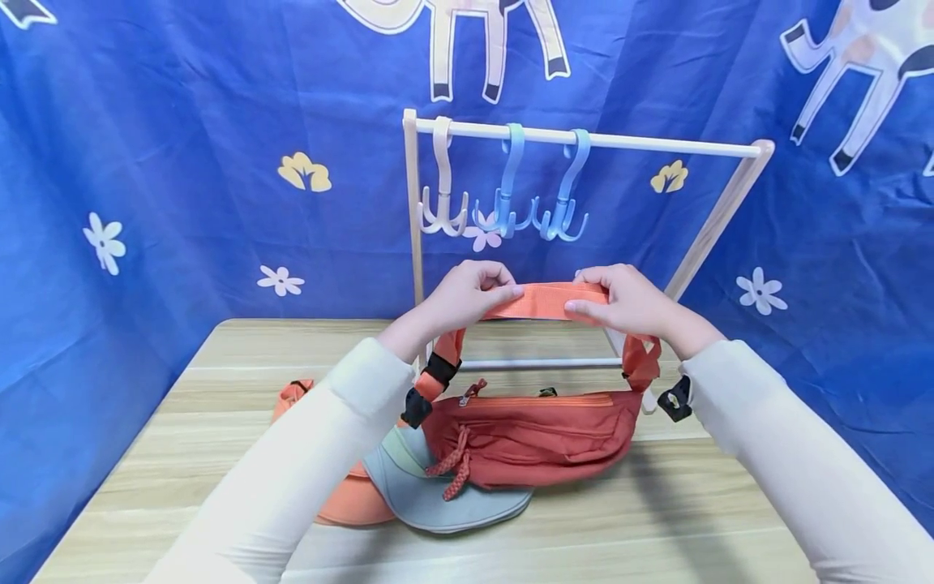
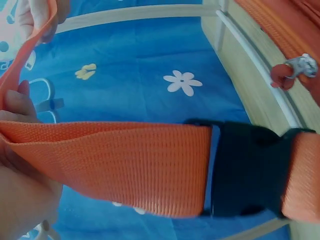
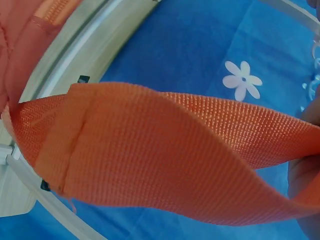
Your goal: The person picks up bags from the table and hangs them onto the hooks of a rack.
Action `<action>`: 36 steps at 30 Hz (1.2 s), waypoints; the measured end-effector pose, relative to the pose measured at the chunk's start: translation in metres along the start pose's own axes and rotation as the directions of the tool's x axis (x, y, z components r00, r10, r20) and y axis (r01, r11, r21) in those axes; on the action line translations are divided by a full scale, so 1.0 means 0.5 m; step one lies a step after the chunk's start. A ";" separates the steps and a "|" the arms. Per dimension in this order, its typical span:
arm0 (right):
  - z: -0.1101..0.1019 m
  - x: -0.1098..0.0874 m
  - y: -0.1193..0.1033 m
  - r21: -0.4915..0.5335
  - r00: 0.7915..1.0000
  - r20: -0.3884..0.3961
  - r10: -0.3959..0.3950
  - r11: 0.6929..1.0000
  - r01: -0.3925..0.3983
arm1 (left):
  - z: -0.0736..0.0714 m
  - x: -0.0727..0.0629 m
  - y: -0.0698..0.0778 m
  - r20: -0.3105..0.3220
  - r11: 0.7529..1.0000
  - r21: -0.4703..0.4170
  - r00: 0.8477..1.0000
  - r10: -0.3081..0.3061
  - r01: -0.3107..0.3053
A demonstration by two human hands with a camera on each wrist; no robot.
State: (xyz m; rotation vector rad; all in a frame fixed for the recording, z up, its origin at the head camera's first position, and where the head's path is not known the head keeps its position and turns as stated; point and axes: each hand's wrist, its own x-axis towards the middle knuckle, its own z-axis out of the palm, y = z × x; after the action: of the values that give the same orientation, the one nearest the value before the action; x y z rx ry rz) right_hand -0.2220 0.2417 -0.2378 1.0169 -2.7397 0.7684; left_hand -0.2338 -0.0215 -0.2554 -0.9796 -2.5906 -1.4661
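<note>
In the head view a dark red waist bag (image 1: 540, 442) hangs from its orange strap (image 1: 547, 300), lifted in front of a small rack. My left hand (image 1: 470, 292) pinches the strap between thumb and fingers. A short way to the right, my right hand (image 1: 616, 296) grips the same strap, and a flat span of webbing runs between the two. A black buckle (image 2: 245, 170) joins the strap on the left side, close up in the left wrist view. The right wrist view shows a twisted loop of orange webbing (image 3: 150, 150) leading to the right fingers.
Behind the hands stands a wooden rack with a white bar (image 1: 635, 142). One pale hook (image 1: 442, 178) and two blue hooks (image 1: 508, 182) hang on it. A grey-blue cap (image 1: 452, 499) and an orange cap (image 1: 357, 503) lie on the wooden table (image 1: 219, 422), partly behind the bag and left sleeve.
</note>
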 end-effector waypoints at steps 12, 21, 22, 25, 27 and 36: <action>-0.071 0.004 0.010 0.111 0.991 0.003 0.133 0.985 -0.133 | 0.008 0.046 0.044 -0.031 0.996 -0.088 0.999 -0.027 0.024; -0.120 0.017 0.016 0.039 0.971 -0.094 0.219 0.976 -0.216 | 0.025 0.087 0.074 -0.136 0.995 -0.092 0.989 -0.051 0.038; -0.124 0.018 0.015 0.032 0.968 -0.103 0.231 0.973 -0.229 | 0.027 0.091 0.077 -0.149 0.996 -0.087 0.988 -0.050 0.038; -0.136 0.023 0.014 0.018 0.955 -0.136 0.264 0.964 -0.265 | 0.033 0.104 0.085 -0.191 0.997 -0.070 0.981 -0.045 0.032; -0.145 0.028 0.013 0.013 0.948 -0.159 0.277 0.960 -0.278 | 0.037 0.112 0.090 -0.222 0.997 -0.070 0.974 -0.046 0.031; -0.165 0.058 0.008 0.014 0.907 -0.271 0.323 0.943 -0.331 | 0.056 0.139 0.105 -0.368 0.990 -0.143 0.928 -0.064 0.011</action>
State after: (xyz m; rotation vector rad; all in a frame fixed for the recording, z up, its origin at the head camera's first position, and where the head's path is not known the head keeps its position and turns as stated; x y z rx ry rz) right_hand -0.2516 0.2687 -0.1600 0.4063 -2.6973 0.8326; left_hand -0.2541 0.0552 -0.2100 -0.5874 -2.2735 -1.6700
